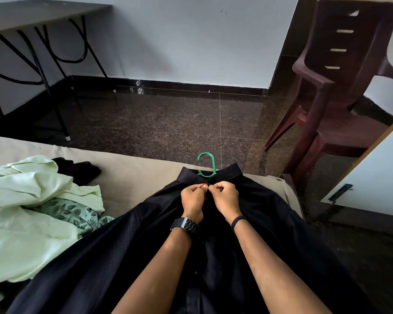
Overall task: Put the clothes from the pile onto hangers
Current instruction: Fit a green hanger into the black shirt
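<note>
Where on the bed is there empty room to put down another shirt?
The bare beige sheet lies open between the light green clothes pile and the black shirt, up to the bed's far edge. The near side is crowded: the pile to the left, the shirt under both hands, left hand and right hand.

Soft daylight is falling dimly, perhaps from the right. Straight lines are bowing at the edges; the black shirt (270, 223) is losing detail.
</note>
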